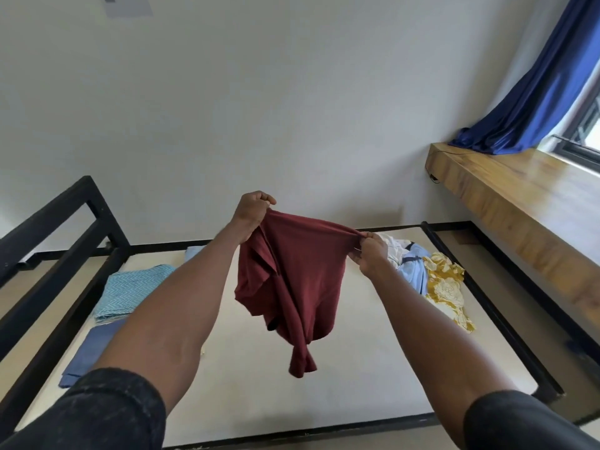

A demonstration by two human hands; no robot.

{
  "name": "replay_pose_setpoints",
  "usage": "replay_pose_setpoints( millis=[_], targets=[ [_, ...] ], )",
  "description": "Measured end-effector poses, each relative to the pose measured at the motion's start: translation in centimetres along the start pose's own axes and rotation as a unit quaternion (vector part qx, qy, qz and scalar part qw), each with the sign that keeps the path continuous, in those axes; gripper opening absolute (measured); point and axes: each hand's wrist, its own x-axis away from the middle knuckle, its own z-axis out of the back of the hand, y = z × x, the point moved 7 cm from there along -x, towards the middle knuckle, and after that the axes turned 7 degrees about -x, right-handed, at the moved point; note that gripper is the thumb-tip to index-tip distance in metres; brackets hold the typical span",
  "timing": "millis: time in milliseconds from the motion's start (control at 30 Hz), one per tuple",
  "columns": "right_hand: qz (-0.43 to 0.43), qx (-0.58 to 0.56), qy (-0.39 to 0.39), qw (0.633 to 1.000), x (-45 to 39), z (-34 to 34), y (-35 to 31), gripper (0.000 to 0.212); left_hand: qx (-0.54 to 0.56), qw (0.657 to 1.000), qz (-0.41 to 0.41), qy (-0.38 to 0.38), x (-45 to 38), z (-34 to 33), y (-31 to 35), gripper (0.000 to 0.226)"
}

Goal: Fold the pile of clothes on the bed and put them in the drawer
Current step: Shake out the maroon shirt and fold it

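A maroon shirt [292,280] hangs in the air above the bed [259,368], stretched between both hands. My left hand [251,212] grips its upper left edge, held a little higher. My right hand [370,251] pinches the upper right edge. The shirt's lower part droops crumpled and twisted, clear of the mattress. At the bed's far right lies a pile of unfolded clothes [425,271]: white, light blue and a yellow floral piece. On the left lie a folded turquoise zigzag cloth [130,290] and a folded dark blue garment [89,355].
The black metal bed frame [48,254] runs along the left and around the mattress. A wooden ledge [519,203] stands at the right under a window with a blue curtain [532,89]. A white wall is behind. No drawer is in view.
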Motion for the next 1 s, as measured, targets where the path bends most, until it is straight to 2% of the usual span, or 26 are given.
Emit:
replay_pose_setpoints(
  millis=[67,200,267,367,400,467,567,633,700,733,800,867,933,1000],
  targets=[
    [-0.015,0.001,-0.022,1.000,0.2,-0.5,-0.2,0.033,-0.014,1.000,0.008,0.024,-0.1,0.7,-0.1,0.031],
    [0.027,-0.018,-0.025,0.999,0.0,-1.1,-1.1,0.027,-0.035,0.996,0.033,0.073,0.1,2.5,-1.0,0.032],
    [0.112,0.042,-0.001,0.993,0.2,-0.9,-2.8,0.025,-0.036,0.995,0.039,0.090,0.3,3.2,-1.2,0.032],
    [0.256,0.219,0.039,0.941,1.7,-1.6,-5.7,0.025,-0.028,0.991,0.051,0.120,0.3,4.5,-1.8,0.031],
    [0.278,0.235,0.039,0.930,2.2,-2.0,-6.3,0.027,-0.028,0.990,0.055,0.129,0.2,4.9,-2.1,0.031],
    [0.249,0.191,0.022,0.949,2.0,-2.3,-6.8,0.025,-0.034,0.988,0.062,0.138,-0.1,5.3,-2.6,0.031],
    [0.083,0.052,-0.055,0.994,0.6,-2.8,-5.8,0.027,-0.056,0.990,0.063,0.117,-0.5,5.2,-3.3,0.029],
    [0.010,-0.011,-0.102,0.995,0.0,-3.3,-5.3,0.025,-0.064,0.993,0.054,0.079,-1.0,4.8,-3.9,0.028],
    [-0.014,-0.036,-0.165,0.986,0.3,-3.9,-5.4,0.010,-0.060,0.997,0.040,0.025,-1.3,4.3,-4.2,0.015],
    [-0.008,-0.015,-0.201,0.979,0.7,-4.2,-5.7,0.009,-0.044,0.998,0.038,-0.010,-1.1,4.0,-4.4,0.003],
    [0.019,0.060,-0.253,0.965,1.0,-4.3,-6.6,0.021,-0.020,0.994,0.058,-0.095,-0.7,3.5,-5.0,0.025],
    [0.069,0.167,-0.252,0.951,0.5,-3.8,-7.5,0.027,-0.083,0.982,0.061,-0.161,-0.2,3.6,-5.6,0.044],
    [0.117,0.275,-0.243,0.923,0.3,-3.5,-8.3,0.022,-0.185,0.971,0.036,-0.147,-0.3,4.4,-6.3,0.047],
    [0.125,0.330,-0.262,0.898,0.6,-3.4,-8.4,0.009,-0.237,0.968,0.008,-0.085,-0.1,5.5,-6.3,0.039]
  ],
)
